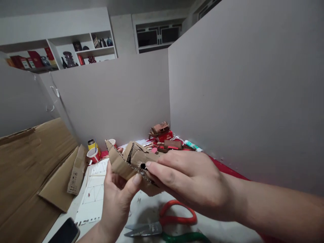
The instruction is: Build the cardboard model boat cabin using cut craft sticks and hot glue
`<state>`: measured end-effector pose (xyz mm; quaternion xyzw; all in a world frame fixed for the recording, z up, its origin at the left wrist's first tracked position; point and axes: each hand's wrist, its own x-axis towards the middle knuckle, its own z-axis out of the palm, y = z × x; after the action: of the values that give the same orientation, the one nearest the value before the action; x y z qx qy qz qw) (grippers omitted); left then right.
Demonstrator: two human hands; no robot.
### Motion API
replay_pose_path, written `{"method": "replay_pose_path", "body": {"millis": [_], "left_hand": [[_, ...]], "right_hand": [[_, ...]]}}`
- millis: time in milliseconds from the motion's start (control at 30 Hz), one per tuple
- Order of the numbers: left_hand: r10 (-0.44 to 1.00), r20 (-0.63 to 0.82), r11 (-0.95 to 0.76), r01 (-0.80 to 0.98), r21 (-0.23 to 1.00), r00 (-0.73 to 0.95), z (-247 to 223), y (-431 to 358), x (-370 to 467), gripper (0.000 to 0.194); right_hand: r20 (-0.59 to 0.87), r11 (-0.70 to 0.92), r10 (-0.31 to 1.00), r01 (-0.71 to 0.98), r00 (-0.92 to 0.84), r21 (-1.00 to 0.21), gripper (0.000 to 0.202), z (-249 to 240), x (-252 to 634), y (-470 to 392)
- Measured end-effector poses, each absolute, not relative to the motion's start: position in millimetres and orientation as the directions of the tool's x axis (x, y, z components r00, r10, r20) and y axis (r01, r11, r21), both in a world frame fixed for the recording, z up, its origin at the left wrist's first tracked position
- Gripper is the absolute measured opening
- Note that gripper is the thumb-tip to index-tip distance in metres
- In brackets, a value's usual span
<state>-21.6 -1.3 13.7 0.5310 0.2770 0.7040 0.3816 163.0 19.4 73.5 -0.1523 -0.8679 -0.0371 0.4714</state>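
A small folded cardboard piece (pixel 121 165) with a pointed flap and a dark hole is held up over the table. My left hand (pixel 117 192) grips it from below, the thumb on its near edge. My right hand (pixel 187 179) is on its right side, an index fingertip beside the hole and the other fingers around the edge; part of the cardboard is hidden behind this hand. Below the hands lie scissors (pixel 178 221) with one red and one green handle. Paper with line drawings (pixel 93 194) lies flat to the left of my left hand.
Large cardboard sheets (pixel 25 175) stand at the left, near a dark phone (pixel 65 232). Farther back are a red-and-white cup (pixel 93 155), a yellow container (pixel 91 144), brown cardboard models (pixel 160 128) and a green-and-white tube (pixel 192 145). Grey partitions (pixel 121 101) enclose the table.
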Motion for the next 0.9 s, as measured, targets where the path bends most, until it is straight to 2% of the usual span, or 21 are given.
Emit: {"method": "replay_pose_path", "body": {"millis": [67, 300, 433, 667, 900], "left_hand": [[0.841, 0.525, -0.541, -0.246, 0.805, -0.131, 13.5, -1.0, -22.5, 0.062], [0.866, 0.487, -0.501, -0.186, 0.845, -0.119, 18.9, -3.6, -21.7, 0.063], [0.874, 0.472, -0.485, -0.158, 0.860, -0.117, 26.6, -8.5, -18.7, 0.067], [0.881, 0.456, -0.471, -0.127, 0.873, -0.129, 25.8, -9.4, -18.5, 0.060], [0.880, 0.451, -0.469, -0.115, 0.876, -0.149, 23.6, -11.2, -17.8, 0.059]], "right_hand": [[0.808, 0.946, 0.221, 0.322, -0.547, -0.041, 0.033, 77.1, 159.4, 19.0], [0.756, 0.868, 0.033, 0.394, -0.654, 0.303, 0.042, 82.1, 155.4, 20.6], [0.730, 0.824, -0.034, 0.394, -0.682, 0.407, 0.039, 81.6, 156.1, 20.2], [0.712, 0.803, -0.105, 0.363, -0.695, 0.473, 0.038, 76.9, 154.2, 20.0], [0.699, 0.871, -0.033, 0.322, -0.715, 0.370, 0.042, 77.8, 156.0, 19.0]]}}
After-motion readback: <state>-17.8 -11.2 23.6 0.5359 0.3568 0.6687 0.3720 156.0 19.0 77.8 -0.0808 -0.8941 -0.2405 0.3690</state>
